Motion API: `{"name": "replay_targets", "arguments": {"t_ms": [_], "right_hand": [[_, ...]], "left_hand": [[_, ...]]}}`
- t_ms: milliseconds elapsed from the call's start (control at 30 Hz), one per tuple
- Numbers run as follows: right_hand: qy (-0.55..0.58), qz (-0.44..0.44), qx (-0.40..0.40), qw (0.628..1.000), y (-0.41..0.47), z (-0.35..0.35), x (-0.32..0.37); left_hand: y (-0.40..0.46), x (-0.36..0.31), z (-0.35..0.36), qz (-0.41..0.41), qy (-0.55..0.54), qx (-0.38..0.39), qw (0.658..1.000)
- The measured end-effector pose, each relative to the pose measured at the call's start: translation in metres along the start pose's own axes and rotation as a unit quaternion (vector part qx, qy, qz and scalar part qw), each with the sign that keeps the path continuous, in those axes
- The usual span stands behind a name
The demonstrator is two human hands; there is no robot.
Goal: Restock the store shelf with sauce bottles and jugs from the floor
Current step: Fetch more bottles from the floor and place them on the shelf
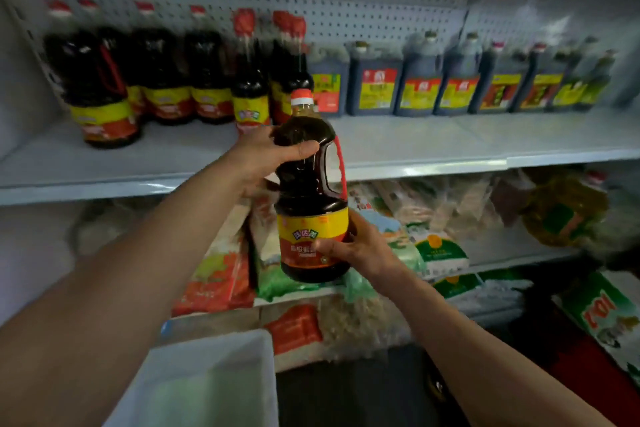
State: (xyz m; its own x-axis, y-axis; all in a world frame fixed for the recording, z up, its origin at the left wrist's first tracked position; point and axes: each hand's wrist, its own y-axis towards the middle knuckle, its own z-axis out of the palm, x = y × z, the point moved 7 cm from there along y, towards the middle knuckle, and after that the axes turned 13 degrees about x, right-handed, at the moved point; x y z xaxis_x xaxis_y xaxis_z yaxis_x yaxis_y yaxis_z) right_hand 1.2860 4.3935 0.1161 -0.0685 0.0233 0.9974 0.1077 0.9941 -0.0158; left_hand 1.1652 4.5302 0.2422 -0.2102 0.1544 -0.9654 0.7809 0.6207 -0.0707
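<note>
dark bottle (pixel 310 191), red cap; white shelf (pixel 433 153)

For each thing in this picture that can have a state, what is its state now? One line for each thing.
Sauce jug: capped, upright, held in the air in front of the shelf.
Left hand: grips the jug's upper part.
Right hand: holds the jug near its bottom, at the label.
Shelf: partly stocked, bare space at the front.
Bottles on the shelf: standing upright, capped.
Square jugs: standing in a row, capped.
White bin: open on top.
</note>
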Motion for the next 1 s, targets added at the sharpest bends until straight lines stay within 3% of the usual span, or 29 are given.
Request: {"name": "replay_targets", "arguments": {"t_ms": [233,433,700,833,1000], "right_hand": [[-0.035,-0.065,0.009,0.997,0.131,0.079,0.075],[-0.052,-0.085,0.015,0.995,0.218,0.136,0.089],[-0.086,-0.060,0.014,0.994,0.295,0.170,0.063],[-0.139,-0.061,-0.029,0.988,0.329,0.170,0.058],[-0.093,-0.044,-0.043,0.994,0.374,0.165,0.048]], "left_hand": [[-0.012,-0.035,-0.160,0.055,0.032,-0.076,0.995],[-0.004,-0.030,-0.253,0.091,0.056,-0.107,0.988],[0.025,0.022,-0.321,0.096,0.052,-0.114,0.987],[0.044,0.030,-0.337,0.103,0.090,-0.098,0.986],[0.076,0.034,-0.360,0.092,0.123,-0.121,0.981]]}}
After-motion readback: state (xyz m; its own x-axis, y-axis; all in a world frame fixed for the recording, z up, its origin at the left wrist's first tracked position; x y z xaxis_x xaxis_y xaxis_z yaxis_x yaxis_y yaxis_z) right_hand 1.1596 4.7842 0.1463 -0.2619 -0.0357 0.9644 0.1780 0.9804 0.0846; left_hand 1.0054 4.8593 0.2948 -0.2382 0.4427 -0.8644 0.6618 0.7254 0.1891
